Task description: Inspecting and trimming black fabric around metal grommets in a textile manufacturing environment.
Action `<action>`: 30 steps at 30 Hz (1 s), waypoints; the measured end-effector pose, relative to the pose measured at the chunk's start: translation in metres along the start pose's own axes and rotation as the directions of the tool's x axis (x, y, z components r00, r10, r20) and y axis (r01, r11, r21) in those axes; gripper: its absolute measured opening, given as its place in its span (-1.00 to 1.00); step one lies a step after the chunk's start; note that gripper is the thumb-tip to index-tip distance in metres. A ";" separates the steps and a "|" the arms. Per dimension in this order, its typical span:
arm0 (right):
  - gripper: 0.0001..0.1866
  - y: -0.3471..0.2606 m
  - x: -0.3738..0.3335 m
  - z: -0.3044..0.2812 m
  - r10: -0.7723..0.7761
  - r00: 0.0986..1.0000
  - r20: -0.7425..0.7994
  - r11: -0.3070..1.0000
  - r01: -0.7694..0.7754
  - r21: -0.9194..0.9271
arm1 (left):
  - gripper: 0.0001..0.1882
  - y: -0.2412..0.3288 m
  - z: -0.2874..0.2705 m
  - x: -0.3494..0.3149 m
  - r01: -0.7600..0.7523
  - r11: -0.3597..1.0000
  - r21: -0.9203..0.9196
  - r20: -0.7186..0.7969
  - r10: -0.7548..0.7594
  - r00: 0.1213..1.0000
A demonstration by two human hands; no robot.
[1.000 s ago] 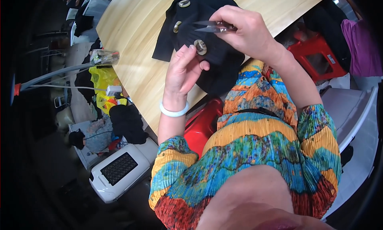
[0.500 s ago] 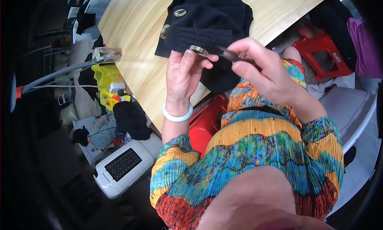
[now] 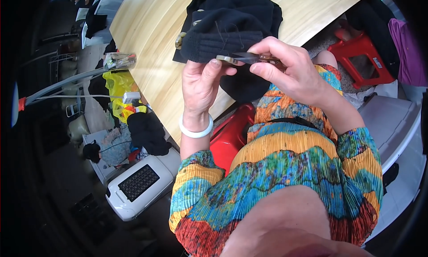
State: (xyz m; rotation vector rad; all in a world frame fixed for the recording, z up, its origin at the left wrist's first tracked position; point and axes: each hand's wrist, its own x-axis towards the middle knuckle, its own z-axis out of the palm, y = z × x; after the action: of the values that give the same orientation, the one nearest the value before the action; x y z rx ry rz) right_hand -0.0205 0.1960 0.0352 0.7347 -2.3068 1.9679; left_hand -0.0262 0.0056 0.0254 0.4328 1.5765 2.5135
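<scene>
A black knitted garment point(image 3: 240, 16) with a ribbed edge lies bunched on the wooden table, overhanging its near side. My left hand point(image 3: 199, 89), with a pale bangle on its wrist, pinches a shiny greenish-brown button point(image 3: 226, 59) at the garment's edge between thumb and fingers. From the right, my right hand point(image 3: 292, 69) grips small thread snips point(image 3: 249, 57). Their dark blades point left and reach the button; whether they touch it I cannot tell. Dark thread loops above the ribbing. More buttons point(image 3: 179, 40) show along the garment's left side.
The pale wooden table point(image 3: 147, 29) extends behind and left of the garment. A red stool point(image 3: 361, 63) stands at right, near a grey plastic lid point(image 3: 383, 118). At left are a yellow bag point(image 3: 118, 87), a white power plug point(image 3: 131, 97) and a white case point(image 3: 140, 185) with a black panel.
My right hand has moved slightly left, bringing the snips' blades up to the button. My left hand has shifted slightly, and the garment's buttons on the left have turned more edge-on.
</scene>
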 end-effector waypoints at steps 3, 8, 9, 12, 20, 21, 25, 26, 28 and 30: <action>-0.79 0.004 0.002 0.000 -0.017 1.000 -0.016 0.999 0.016 -0.035 | -0.77 -0.001 -0.001 0.001 0.013 1.000 0.006 0.013 -0.013 1.000; -0.81 0.008 0.004 0.002 -0.066 0.996 -0.059 0.996 0.062 -0.060 | -0.76 -0.002 -0.002 0.000 0.019 1.000 0.016 0.019 -0.019 1.000; -0.80 0.007 0.003 0.002 -0.035 0.998 -0.044 0.999 0.034 -0.019 | -0.75 -0.002 -0.003 0.000 0.011 1.000 0.026 0.019 -0.012 1.000; -0.76 -0.001 0.002 0.003 -0.042 0.995 -0.094 0.998 0.046 0.045 | -0.75 -0.002 -0.004 0.000 0.011 0.999 0.047 0.000 -0.011 1.000; -0.67 0.020 0.034 -0.007 -0.376 0.920 0.114 0.885 0.392 -0.250 | -0.87 0.005 -0.014 0.011 0.273 0.960 0.070 -0.033 -0.271 0.962; -0.67 0.023 0.034 -0.005 -0.377 0.919 0.115 0.885 0.394 -0.249 | -0.87 0.003 -0.018 0.014 0.296 0.953 0.063 -0.039 -0.294 0.955; -0.74 0.038 0.038 0.010 -0.181 0.984 0.000 0.981 0.180 -0.069 | -0.91 -0.002 -0.029 0.029 0.329 0.944 0.020 -0.048 -0.328 0.944; -0.76 0.041 0.038 0.013 -0.032 0.999 0.014 0.996 0.031 0.078 | -0.91 -0.004 -0.033 0.032 0.330 0.944 -0.009 -0.017 -0.330 0.944; -0.83 0.049 0.039 0.023 0.157 0.987 0.034 0.943 -0.160 0.290 | -0.85 -0.010 -0.041 0.035 0.325 0.946 -0.005 -0.034 -0.325 0.945; -0.84 0.054 0.040 0.025 0.195 0.981 0.024 0.961 -0.196 0.197 | -0.74 -0.014 -0.044 0.036 0.331 0.943 0.018 -0.088 -0.329 0.940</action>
State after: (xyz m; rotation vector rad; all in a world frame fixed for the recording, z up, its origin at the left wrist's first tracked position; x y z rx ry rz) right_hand -0.0688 0.1644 -0.0073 0.5381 -2.2877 2.3096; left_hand -0.0750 -0.0160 0.0014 0.0570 1.5694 2.2778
